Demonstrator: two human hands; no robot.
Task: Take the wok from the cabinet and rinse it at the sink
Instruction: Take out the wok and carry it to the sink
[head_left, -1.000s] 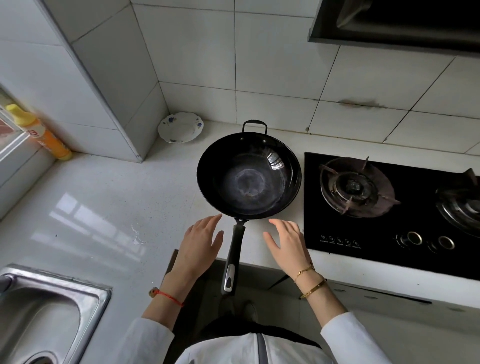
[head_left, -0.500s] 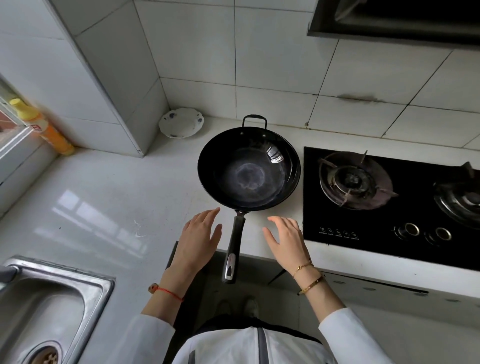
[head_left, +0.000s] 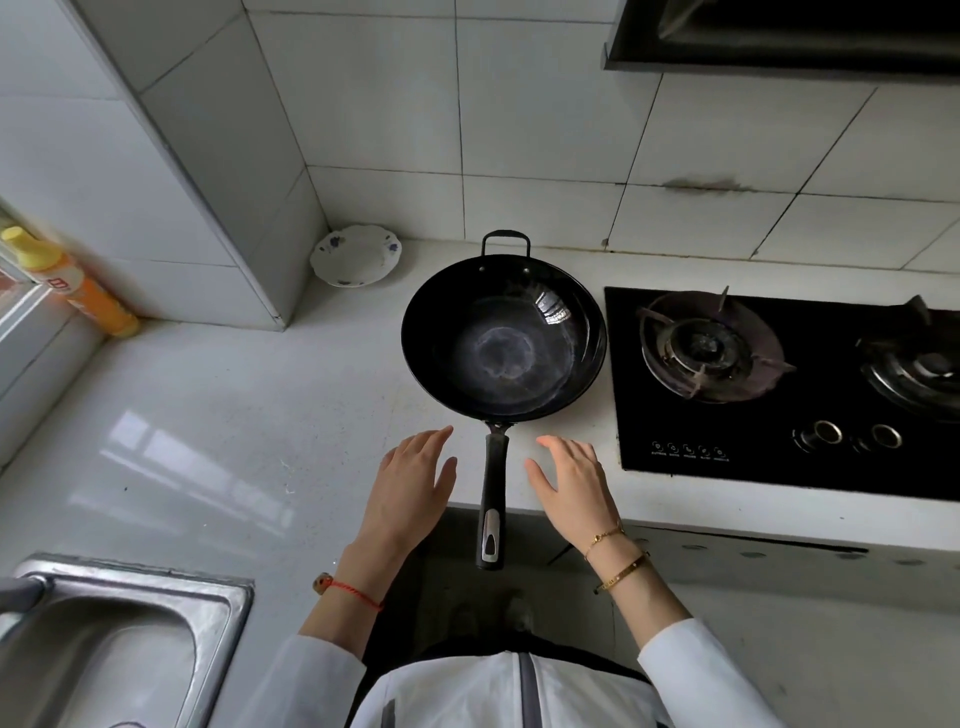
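Your wok (head_left: 503, 343) sits upright on the white countertop (head_left: 218, 415), just left of the black gas hob (head_left: 779, 395), its long handle (head_left: 492, 504) pointing back at you and jutting past the counter edge. Your left hand (head_left: 410, 493) hovers on one side of that handle, fingers straight and relaxed, holding nothing. Your right hand (head_left: 574, 488) mirrors it on the other side, fingers loosely spread, also gripping nothing. The steel sink (head_left: 208, 654) is down at your lower left, well apart from the wok. A small patterned plate (head_left: 356, 255) leans in the tiled corner.
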